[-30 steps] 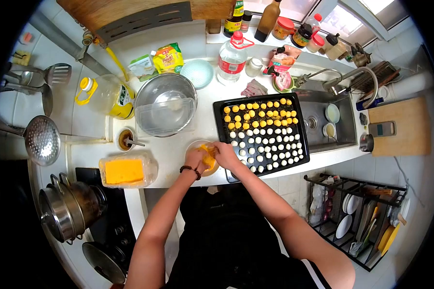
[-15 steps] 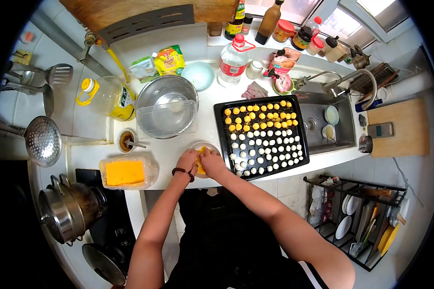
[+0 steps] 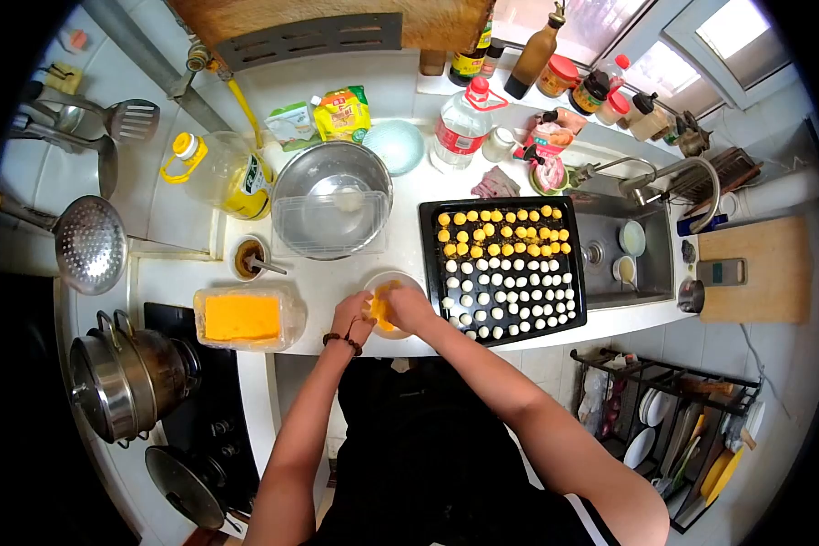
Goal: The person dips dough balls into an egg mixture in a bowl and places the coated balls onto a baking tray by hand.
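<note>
A white bowl (image 3: 376, 276) stands near the counter's front edge, with soft orange dough (image 3: 379, 315) inside. My left hand (image 3: 352, 315), with a dark bead bracelet at the wrist, is at the bowl's left side, its fingers closed on the dough. From the right, my right hand (image 3: 406, 309) reaches over the rim with its fingertips bent into the dough; the hand itself partly hides them. Just right of the bowl lies a black baking tray (image 3: 435, 314) bearing rows of orange balls (image 3: 496, 232) and white balls (image 3: 510, 296).
Left of the bowl sits a clear container (image 3: 295, 318) holding an orange block. Behind are a small sauce cup (image 3: 237, 244), a steel basin (image 3: 378, 164) with a clear lid across it, and a water bottle (image 3: 460, 136). A sink (image 3: 651, 273) lies right of the tray.
The hands have moved slightly apart, the right one deeper over the bowl, showing more of its inside. The whole view has shifted a little.
</note>
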`<action>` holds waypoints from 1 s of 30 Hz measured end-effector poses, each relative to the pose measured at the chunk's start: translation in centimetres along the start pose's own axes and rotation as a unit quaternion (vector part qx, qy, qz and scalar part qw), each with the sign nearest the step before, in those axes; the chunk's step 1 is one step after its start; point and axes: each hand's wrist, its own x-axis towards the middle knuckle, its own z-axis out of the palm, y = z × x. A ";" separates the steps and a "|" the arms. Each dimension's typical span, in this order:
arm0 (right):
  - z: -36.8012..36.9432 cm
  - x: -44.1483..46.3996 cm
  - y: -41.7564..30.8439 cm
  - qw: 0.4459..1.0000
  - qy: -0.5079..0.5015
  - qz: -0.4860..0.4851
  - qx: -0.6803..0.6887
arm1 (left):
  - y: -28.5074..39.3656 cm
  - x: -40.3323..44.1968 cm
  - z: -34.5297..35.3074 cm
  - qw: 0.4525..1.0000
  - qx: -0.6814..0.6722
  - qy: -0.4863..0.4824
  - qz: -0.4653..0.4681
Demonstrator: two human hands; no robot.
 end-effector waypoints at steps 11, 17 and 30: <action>-1.7 -0.7 -0.9 0.996 0.069 -0.017 0.056 | 2.6 -1.0 -1.8 0.967 -0.169 -0.031 -0.186; -3.2 -2.1 -2.3 0.963 0.132 0.027 0.233 | 3.2 -0.2 -1.8 0.814 -0.505 -0.103 -0.267; -2.2 -3.8 -4.7 0.962 0.165 0.090 0.196 | 0.8 -0.2 -0.2 0.795 -0.545 -0.097 -0.249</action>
